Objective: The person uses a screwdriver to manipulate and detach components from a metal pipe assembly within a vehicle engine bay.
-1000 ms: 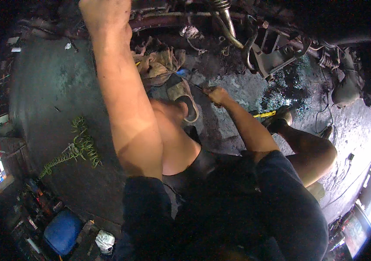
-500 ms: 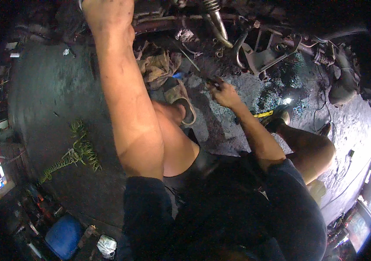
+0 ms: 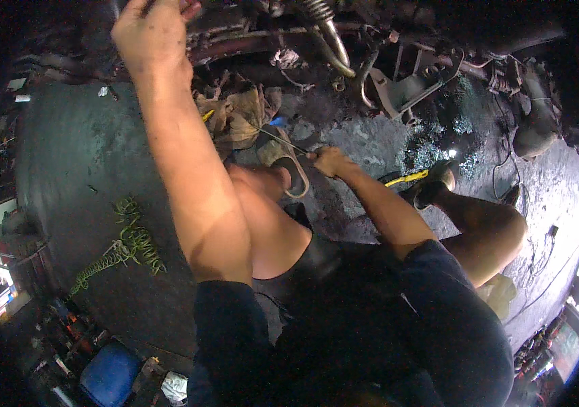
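Observation:
My left hand point(image 3: 153, 37) is raised at the upper left, close to the dark vehicle underside point(image 3: 235, 37), with curled fingers; whatever is in them cannot be made out. My right hand point(image 3: 330, 161) is closed round the handle of a long, thin metal rod point(image 3: 279, 139), which slants up-left over my left sandal point(image 3: 294, 178) toward a crumpled brown cloth point(image 3: 235, 119). Bent metal pipes point(image 3: 335, 51) and a bracket point(image 3: 404, 88) hang above my right hand. A yellow tool point(image 3: 404, 178) lies on the floor beside my right shoe point(image 3: 442, 180).
Green coiled hose point(image 3: 137, 247) lies on the left floor point(image 3: 72, 169). A blue plastic seat or container point(image 3: 109, 373), assorted tools and white crumpled material point(image 3: 175, 385) are at the lower left. Black cables point(image 3: 513, 163) trail on the right. A wet patch shines below the bracket.
Since half a second ago, my right hand has moved down and left and the rod's tip has dropped toward the cloth. My left hand has shifted slightly left, its fingertips now more visible.

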The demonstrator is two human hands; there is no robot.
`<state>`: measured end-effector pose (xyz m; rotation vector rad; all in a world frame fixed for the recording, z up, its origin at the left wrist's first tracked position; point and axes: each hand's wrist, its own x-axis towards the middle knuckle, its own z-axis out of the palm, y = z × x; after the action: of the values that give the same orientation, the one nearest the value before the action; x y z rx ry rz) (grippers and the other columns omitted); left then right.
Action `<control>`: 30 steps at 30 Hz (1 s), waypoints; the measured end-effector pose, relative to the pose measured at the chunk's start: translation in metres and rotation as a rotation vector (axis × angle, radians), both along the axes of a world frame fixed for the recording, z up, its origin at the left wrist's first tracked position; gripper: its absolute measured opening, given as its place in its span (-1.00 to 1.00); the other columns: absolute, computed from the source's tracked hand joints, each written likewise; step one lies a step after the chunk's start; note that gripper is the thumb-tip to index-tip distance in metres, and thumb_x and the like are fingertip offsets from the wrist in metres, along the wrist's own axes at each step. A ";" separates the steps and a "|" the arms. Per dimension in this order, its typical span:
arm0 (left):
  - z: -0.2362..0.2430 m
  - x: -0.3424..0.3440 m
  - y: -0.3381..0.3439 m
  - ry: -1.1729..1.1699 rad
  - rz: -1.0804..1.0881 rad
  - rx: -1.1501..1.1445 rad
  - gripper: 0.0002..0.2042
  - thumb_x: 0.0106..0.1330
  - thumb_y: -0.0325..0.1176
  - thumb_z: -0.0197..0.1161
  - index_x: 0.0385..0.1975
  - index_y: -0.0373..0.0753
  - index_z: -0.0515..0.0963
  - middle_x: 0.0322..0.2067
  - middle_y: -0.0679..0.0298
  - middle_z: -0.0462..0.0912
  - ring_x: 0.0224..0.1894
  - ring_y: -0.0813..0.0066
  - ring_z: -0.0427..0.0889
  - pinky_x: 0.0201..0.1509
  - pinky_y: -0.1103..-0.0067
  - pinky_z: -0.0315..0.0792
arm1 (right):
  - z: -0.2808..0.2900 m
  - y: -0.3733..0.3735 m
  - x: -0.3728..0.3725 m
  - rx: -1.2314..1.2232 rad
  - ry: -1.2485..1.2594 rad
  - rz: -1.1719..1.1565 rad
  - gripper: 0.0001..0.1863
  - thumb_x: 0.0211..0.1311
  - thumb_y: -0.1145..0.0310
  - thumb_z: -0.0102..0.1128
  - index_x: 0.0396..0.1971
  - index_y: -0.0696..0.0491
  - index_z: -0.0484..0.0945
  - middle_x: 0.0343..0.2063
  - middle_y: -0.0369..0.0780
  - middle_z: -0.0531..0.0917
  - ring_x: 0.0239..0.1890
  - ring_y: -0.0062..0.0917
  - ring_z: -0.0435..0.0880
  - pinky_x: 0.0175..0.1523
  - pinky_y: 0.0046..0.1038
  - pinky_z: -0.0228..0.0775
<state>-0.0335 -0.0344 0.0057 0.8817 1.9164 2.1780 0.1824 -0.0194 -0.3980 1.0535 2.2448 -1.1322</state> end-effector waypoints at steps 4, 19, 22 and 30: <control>0.001 -0.010 -0.015 0.008 0.003 0.003 -0.85 0.41 -0.40 0.24 -0.15 -0.31 0.65 -0.27 0.23 0.73 -0.27 0.44 0.72 -0.17 0.53 0.63 | 0.059 0.012 0.019 0.157 0.032 0.012 -0.36 0.40 -0.21 -0.07 -0.10 0.10 0.68 -0.15 0.15 0.67 0.02 0.05 0.63 0.18 -0.07 0.44; 0.003 -0.053 -0.037 -0.179 0.136 0.249 -0.82 0.41 -0.42 0.21 -0.08 -0.32 0.59 -0.20 0.14 0.72 -0.24 0.35 0.73 -0.13 0.46 0.63 | 0.305 0.030 0.143 -0.383 0.346 -0.279 -0.53 0.52 -0.01 0.03 -0.35 0.14 0.57 -0.64 -0.32 0.53 -0.55 -0.67 0.48 -0.40 -0.49 0.33; 0.002 -0.059 -0.051 -0.287 0.171 0.306 -0.85 0.41 -0.38 0.24 -0.12 -0.27 0.59 -0.24 0.22 0.70 -0.27 0.41 0.69 -0.13 0.47 0.62 | 0.318 0.038 0.161 -0.629 0.530 -0.189 -0.54 0.52 0.01 0.00 -0.31 0.14 0.55 -0.66 -0.32 0.50 -0.64 -0.64 0.48 -0.51 -0.53 0.30; -0.003 -0.017 -0.019 -0.397 -0.520 0.217 -0.61 0.45 -0.16 0.18 -0.01 -0.41 0.59 -0.16 0.04 0.72 -0.18 0.27 0.69 -0.01 0.36 0.59 | 0.378 0.060 0.173 -0.751 0.578 -0.163 -0.65 0.33 0.27 0.31 -0.03 0.21 0.61 -0.62 -0.34 0.54 -0.61 -0.70 0.47 -0.49 -0.57 0.31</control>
<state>-0.0509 -0.0535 0.0031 0.7872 1.1350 2.0560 0.3556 0.0408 -0.0197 0.6375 1.7980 -2.3337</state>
